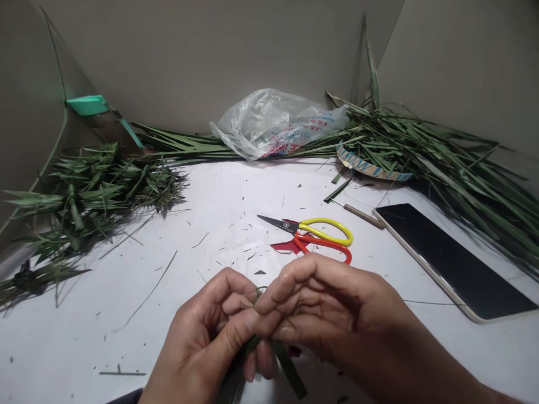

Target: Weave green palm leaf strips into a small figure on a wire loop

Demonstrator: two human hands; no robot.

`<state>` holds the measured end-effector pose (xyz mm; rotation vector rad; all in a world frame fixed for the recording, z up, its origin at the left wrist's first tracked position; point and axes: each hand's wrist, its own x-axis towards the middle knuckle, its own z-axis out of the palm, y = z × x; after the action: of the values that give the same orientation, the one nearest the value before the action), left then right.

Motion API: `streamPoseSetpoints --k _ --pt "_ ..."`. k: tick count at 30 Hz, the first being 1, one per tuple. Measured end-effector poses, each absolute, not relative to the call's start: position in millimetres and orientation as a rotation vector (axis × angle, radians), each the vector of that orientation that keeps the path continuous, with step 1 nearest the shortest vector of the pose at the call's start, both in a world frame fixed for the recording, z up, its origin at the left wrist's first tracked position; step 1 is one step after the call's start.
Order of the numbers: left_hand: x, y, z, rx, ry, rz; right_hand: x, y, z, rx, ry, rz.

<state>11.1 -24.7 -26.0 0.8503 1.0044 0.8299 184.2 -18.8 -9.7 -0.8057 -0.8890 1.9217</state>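
Note:
Low in the middle of the head view, my left hand (214,331) and my right hand (328,320) meet at the fingertips. Both are closed on a green leaf strip (289,370), whose flat end hangs down below the fingers. A thin green loop (260,290) pokes up between the fingertips; the rest of the piece is hidden by my hands. Just beyond them lie scissors (309,230) with one yellow and one red handle, blades pointing left. A red scrap (290,246) lies partly under the scissors.
Woven leaf pieces (92,191) are heaped at the left. Long green leaves (455,151) pile up at the back right, near a clear plastic bag (269,120). A phone (446,252) and a thin-tipped tool (362,216) lie at the right. Leaf trimmings dot the white table (210,191).

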Motion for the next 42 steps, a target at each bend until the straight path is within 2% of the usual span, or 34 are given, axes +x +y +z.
streamPoseSetpoints --k 19,28,42 --pt "12.3 -22.5 -26.6 0.865 0.958 0.854 186.1 -17.0 -9.5 -0.896 -1.031 1.696" --pt "12.9 -23.8 -25.1 0.881 1.002 0.821 191.6 -15.6 -1.5 -1.074 -1.604 1.213" --pt "16.9 -31.9 -15.8 0.932 1.173 0.898 186.1 -28.3 -6.7 -1.284 -1.767 0.776"
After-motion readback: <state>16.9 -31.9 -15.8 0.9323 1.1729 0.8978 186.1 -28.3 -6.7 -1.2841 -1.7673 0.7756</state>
